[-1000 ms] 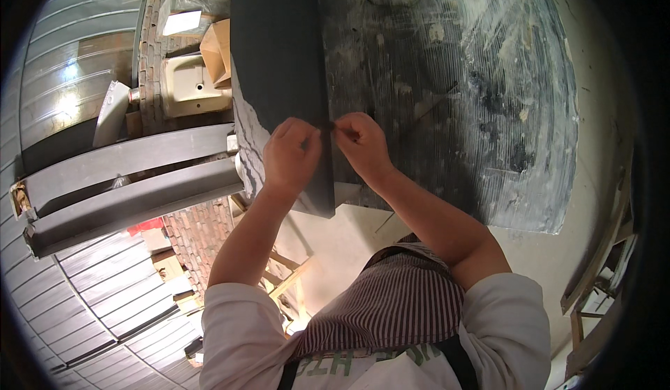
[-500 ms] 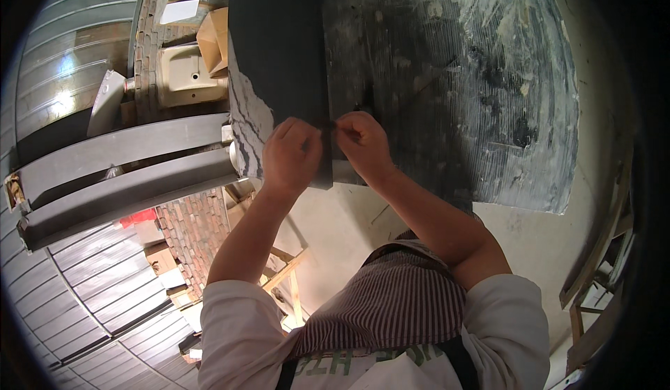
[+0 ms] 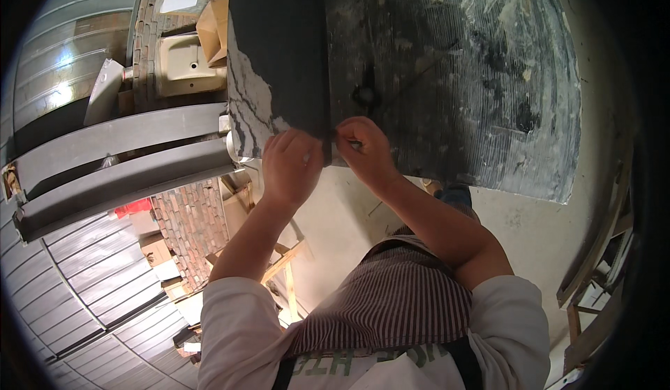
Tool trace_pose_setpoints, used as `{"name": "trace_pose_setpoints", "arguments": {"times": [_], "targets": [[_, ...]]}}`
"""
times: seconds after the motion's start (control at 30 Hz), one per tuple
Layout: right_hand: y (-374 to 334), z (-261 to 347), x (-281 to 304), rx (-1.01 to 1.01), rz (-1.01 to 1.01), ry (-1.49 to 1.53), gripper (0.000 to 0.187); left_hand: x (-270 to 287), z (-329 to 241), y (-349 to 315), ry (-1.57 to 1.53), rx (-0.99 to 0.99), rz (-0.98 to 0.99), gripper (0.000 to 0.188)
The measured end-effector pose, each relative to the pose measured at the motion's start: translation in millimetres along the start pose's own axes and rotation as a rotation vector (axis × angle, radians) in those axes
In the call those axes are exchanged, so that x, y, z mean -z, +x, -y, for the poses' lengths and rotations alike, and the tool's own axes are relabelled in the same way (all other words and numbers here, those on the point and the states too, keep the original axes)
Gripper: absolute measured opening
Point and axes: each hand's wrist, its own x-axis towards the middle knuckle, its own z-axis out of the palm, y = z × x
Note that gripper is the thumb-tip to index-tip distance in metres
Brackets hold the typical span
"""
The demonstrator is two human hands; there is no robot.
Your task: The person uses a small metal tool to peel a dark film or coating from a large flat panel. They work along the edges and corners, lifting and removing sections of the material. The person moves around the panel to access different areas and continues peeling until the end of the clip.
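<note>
My left hand (image 3: 293,166) is closed, its fingers curled over the near end of a long matte-black strip (image 3: 279,55). My right hand (image 3: 366,151) is closed in a pinch just across the strip's right edge, thumb and forefinger together. The two sets of fingertips almost meet at that edge; whatever they pinch is too dark and small to make out. Left of the strip shows a white, black-veined marble-look surface (image 3: 248,114). Right of it lies a large dark grey slab (image 3: 502,97) with ribbed streaks and pale smears, and a dark round spot (image 3: 365,95) beyond my right hand.
Long grey metal beams (image 3: 132,138) run off to the left, near the strip's near end. Further left are a beige sink (image 3: 192,69), a cardboard box (image 3: 215,30) and brickwork (image 3: 188,215). Wooden framing (image 3: 285,264) stands below on the pale floor (image 3: 342,215).
The near ends of the strip and slab now sit higher in the picture. More of the veined white surface shows beside my left hand. Both hands stay close together, slightly lower.
</note>
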Motion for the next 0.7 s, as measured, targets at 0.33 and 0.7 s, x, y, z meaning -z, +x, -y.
{"name": "trace_pose_setpoints", "arguments": {"times": [0.33,0.7], "targets": [[-19,-12,-2,0.218,-0.050,-0.051,0.016,0,-7,-31,0.010,-0.015,-0.020,0.006],[-16,-12,7,0.330,0.057,-0.131,0.021,-3,-18,-41,0.137,-0.096,-0.112,0.010]]}}
